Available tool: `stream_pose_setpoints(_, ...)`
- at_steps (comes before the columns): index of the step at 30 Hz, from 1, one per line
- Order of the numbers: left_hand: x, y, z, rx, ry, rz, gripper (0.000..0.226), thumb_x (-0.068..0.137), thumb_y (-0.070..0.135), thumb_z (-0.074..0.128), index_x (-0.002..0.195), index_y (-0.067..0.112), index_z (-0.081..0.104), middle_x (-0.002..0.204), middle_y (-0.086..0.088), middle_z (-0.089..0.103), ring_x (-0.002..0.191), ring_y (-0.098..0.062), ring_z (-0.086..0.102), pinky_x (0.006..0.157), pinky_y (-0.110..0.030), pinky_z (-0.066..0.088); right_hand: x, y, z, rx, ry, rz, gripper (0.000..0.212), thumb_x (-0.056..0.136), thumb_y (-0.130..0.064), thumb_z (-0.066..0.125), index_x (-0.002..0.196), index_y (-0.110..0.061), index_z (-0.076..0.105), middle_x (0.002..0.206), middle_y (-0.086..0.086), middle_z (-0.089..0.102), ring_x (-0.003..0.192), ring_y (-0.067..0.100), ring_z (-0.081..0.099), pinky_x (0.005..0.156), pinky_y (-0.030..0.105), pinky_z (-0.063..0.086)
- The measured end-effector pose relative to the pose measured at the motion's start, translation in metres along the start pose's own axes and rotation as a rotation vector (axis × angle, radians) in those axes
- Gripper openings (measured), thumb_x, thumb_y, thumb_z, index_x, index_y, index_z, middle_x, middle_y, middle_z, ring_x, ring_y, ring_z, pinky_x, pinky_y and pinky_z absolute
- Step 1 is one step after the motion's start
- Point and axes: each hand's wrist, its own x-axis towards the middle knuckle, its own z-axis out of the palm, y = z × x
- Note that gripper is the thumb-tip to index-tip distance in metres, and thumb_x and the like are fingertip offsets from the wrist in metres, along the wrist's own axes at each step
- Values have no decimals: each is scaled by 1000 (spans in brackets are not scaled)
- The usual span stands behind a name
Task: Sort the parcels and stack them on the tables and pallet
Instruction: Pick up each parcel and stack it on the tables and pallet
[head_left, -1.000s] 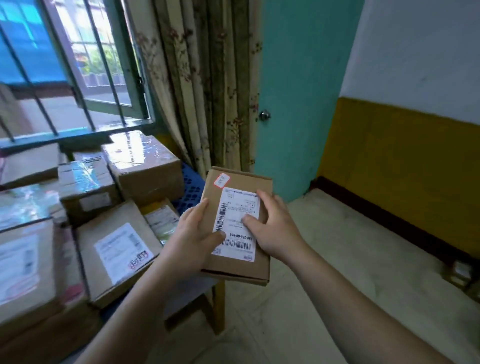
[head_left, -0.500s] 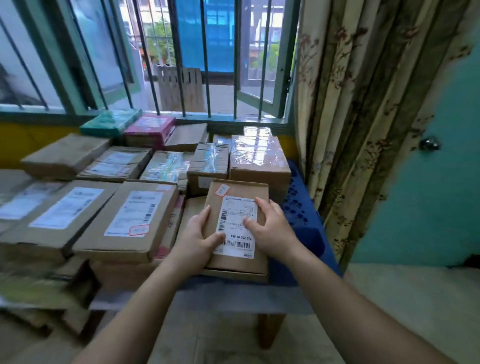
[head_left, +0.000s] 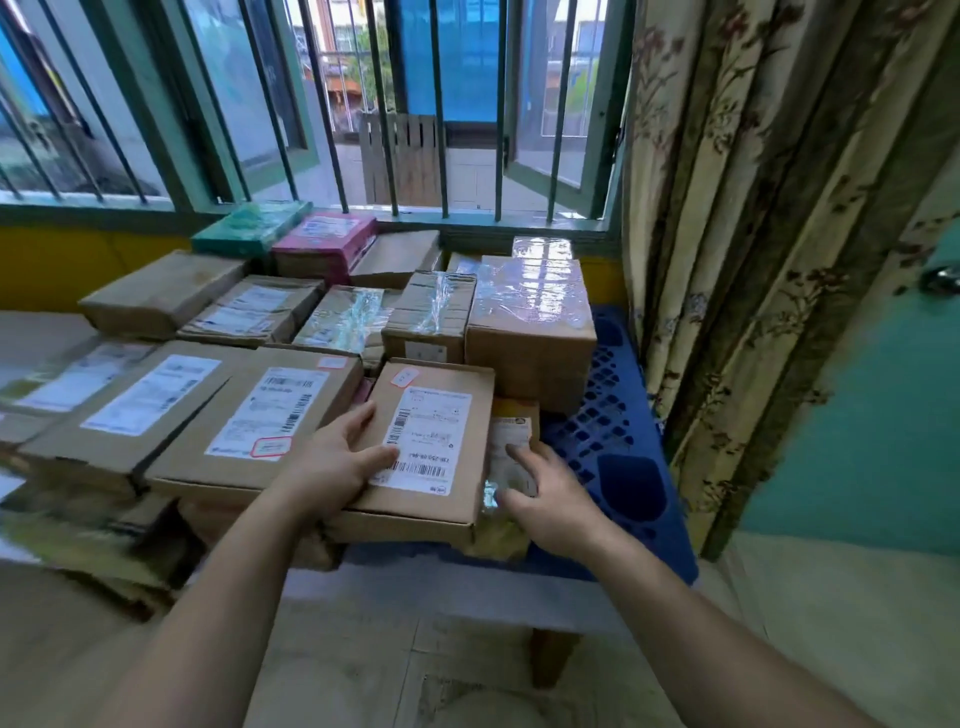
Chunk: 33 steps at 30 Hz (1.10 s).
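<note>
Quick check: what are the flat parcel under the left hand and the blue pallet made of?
The flat parcel looks like matte brown cardboard, by its folded front edge, with a white paper label. The blue pallet is probably moulded plastic, glossy, with a lattice of holes.

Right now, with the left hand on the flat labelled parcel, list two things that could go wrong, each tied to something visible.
1. The flat parcel seems to jut at its near edge past the boxes beneath, with only the left hand resting on it; let go, it may tip forward.
2. The right hand touches the yellow packet tucked against that parcel's side; tugging it could drag the parcel askew.
</note>
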Motion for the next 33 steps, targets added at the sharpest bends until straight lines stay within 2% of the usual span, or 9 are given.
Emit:
stream_pose_setpoints(2,4,-4,-3,20,-13,4,71,84,35,69,146,34,33,150,4,37,132,-19,41,110,-36,30,1,1,1,-30,-71,6,73,92,-41,61,155,-30,26,165,-7,0,150,18,11,120,33,22)
stream_pose_setpoints(7,9,-11,-5,32,-43,12,70,86,38,67,147,35,32,151,4,35,133,-19,39,110,-35,30,-2,-1,5,-135,-146,-25,93,85,-43,72,156,-39,11,160,-16,-23,149,15,16,114,26,31)
stream_pose_setpoints(12,10,-12,-4,45,-52,49,68,88,36,64,148,33,30,152,7,35,134,-16,37,103,-27,28,-8,1,14,-375,-72,-74,81,95,-45,58,158,-31,9,165,-6,-12,150,24,16,119,33,22)
stream_pose_setpoints(15,8,-7,1,37,-68,68,67,91,33,62,149,29,29,150,6,36,132,-15,39,94,-22,28,-15,6,13,-423,-23,-71,80,96,-46,55,158,-22,11,166,2,-3,149,25,17,119,34,20)
stream_pose_setpoints(18,9,-4,9,-16,-69,84,68,90,28,63,149,26,30,150,4,38,127,-14,42,95,-22,29,-23,12,6,-446,28,-50,81,95,-49,56,158,-19,14,166,5,2,149,25,19,119,35,19)
stream_pose_setpoints(21,9,-3,15,-29,-94,83,72,88,25,66,149,27,28,147,3,41,114,-9,47,93,-22,33,-29,23,-5,-427,71,-22,82,94,-46,60,157,-18,16,166,3,3,149,22,18,120,35,19)
stream_pose_setpoints(27,10,3,20,-11,-75,99,73,87,25,67,149,26,29,147,1,41,120,-14,47,92,-24,33,-28,28,-11,-332,61,3,85,90,-44,65,157,-25,16,165,-7,0,149,17,16,119,32,21)
stream_pose_setpoints(31,6,5,18,-51,-68,86,72,88,23,67,149,27,29,145,1,43,96,-5,50,81,-19,37,-23,20,1,-329,28,-44,84,90,-44,66,157,-25,17,165,-6,0,149,18,17,119,32,21)
stream_pose_setpoints(33,4,4,15,-37,-42,80,71,88,24,66,149,27,29,146,0,42,98,-6,47,83,-21,35,-21,17,4,-328,21,-56,83,91,-44,64,157,-25,17,165,-6,-1,149,19,17,118,31,20)
